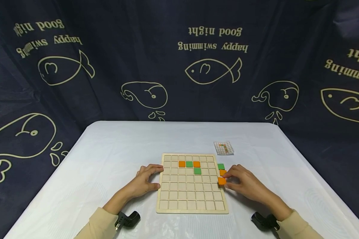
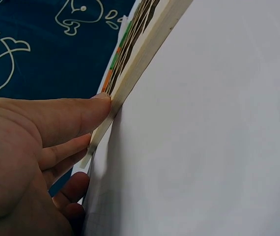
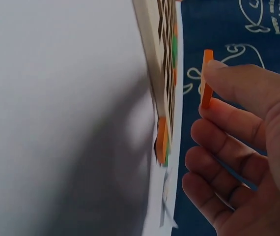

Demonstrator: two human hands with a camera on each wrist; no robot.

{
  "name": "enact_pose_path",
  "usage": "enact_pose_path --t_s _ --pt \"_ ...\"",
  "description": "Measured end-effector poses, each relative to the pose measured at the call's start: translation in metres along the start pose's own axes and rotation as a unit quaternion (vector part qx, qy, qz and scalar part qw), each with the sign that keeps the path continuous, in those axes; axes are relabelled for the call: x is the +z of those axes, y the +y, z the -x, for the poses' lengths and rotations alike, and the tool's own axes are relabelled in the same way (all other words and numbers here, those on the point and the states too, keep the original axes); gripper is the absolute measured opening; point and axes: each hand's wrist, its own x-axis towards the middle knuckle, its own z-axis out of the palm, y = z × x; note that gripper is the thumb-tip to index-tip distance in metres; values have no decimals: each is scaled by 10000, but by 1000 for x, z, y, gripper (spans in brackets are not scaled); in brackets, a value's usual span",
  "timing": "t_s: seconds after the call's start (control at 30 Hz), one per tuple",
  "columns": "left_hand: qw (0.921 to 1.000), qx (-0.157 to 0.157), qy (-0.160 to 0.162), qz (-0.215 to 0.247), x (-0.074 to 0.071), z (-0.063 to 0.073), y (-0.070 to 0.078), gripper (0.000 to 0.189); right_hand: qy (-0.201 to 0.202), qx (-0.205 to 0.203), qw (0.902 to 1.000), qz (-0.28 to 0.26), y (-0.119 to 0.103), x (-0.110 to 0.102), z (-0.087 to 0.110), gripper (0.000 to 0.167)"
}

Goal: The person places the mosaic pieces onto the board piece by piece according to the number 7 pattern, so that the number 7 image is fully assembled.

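A wooden grid board (image 1: pixel 182 195) lies on the table with two orange and two green square tiles in its upper cells; one green tile (image 1: pixel 197 171) sits a row below the others. My left hand (image 1: pixel 143 181) rests along the board's left edge, its thumb (image 2: pixel 76 115) and fingertips touching the rim. Between thumb and forefinger, my right hand (image 1: pixel 245 182) pinches an orange tile (image 3: pixel 208 78), raised over the board's right edge. Just beyond that edge, another orange tile (image 1: pixel 222 172) and a green tile (image 1: pixel 221 166) lie beside the board, close to the right fingertips.
A small printed card (image 1: pixel 223 148) with a coloured grid pattern lies behind the board, to the right. White cloth covers the table (image 1: pixel 131 139). A dark curtain (image 1: pixel 173 66) with fish drawings hangs behind it.
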Motion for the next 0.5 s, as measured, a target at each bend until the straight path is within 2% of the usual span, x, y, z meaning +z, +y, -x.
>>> enact_pose_path --t_s 0.27,0.5 --pt "10000 -19 -12 3 0 0 0 56 273 -275 9991 -155 -10 9 -15 19" --pt "10000 -18 3 -8 -1 0 0 56 182 -143 9996 -134 -23 17 -25 20"
